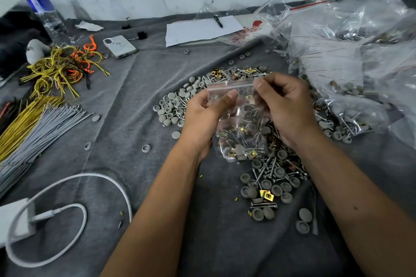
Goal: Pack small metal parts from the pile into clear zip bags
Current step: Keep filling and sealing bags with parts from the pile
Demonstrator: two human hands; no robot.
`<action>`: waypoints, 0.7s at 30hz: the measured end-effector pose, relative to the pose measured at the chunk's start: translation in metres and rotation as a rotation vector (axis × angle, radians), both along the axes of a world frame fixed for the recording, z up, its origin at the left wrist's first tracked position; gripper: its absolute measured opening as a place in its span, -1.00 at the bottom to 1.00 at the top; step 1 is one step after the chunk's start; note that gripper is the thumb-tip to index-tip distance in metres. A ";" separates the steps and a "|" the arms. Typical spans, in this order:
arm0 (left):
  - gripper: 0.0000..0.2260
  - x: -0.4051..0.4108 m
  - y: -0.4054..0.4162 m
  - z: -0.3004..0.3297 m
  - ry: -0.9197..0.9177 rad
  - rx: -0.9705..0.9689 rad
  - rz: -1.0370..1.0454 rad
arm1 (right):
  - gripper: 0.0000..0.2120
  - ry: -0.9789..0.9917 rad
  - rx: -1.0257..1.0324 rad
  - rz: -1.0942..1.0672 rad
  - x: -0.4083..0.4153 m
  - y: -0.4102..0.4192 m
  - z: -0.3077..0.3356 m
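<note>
While both hands hold it up over the middle of the grey cloth (126, 101), the clear zip bag (236, 119) hangs between them, already carrying screws, gold clips and a few grey caps in its lower half. The left hand (202, 117) grips the bag's left edge, thumb pressed on the plastic just below the red zip strip; the right hand (286, 105) has its fingers (261, 85) curled in at the bag's top right corner, pinching the mouth.

Under and around the bag lies the pile of parts (267, 177): grey caps, screws and gold clips, spreading from behind the hands down toward the person. A heap of clear bags (351, 56), some filled, crowds the right side and overlaps the pile's far edge.

To the left sit bundles of yellow and grey ties (29, 123), a tangle of yellow and orange cords (60, 65), a phone (120, 46), a water bottle (42, 11) and a white charger cable (74, 189). A sheet of paper (200, 29) with a pen (218, 21) on it lies near the wall.
</note>
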State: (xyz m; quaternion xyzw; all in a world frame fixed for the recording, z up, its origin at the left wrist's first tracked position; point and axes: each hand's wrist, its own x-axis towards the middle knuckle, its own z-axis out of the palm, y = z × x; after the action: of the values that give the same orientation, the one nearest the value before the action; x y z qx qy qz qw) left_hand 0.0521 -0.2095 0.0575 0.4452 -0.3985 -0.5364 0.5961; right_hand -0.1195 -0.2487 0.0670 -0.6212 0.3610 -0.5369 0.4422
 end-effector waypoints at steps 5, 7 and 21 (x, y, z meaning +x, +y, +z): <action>-0.85 0.003 0.005 -0.003 -0.312 -0.058 -0.105 | -0.82 -0.251 0.053 -0.049 -0.004 -0.002 0.006; -0.84 0.002 0.004 -0.008 -0.454 -0.159 -0.031 | -0.81 -0.277 0.051 -0.062 -0.003 -0.002 0.006; -0.91 -0.054 -0.013 0.035 -0.218 -0.112 0.156 | -0.82 0.262 -0.038 -0.199 -0.041 -0.013 0.027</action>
State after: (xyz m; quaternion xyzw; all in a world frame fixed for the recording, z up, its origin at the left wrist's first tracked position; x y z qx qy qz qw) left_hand -0.0019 -0.2222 0.0922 0.4965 -0.4542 -0.4138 0.6132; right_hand -0.1609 -0.2619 0.0943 -0.6553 0.4650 -0.4994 0.3240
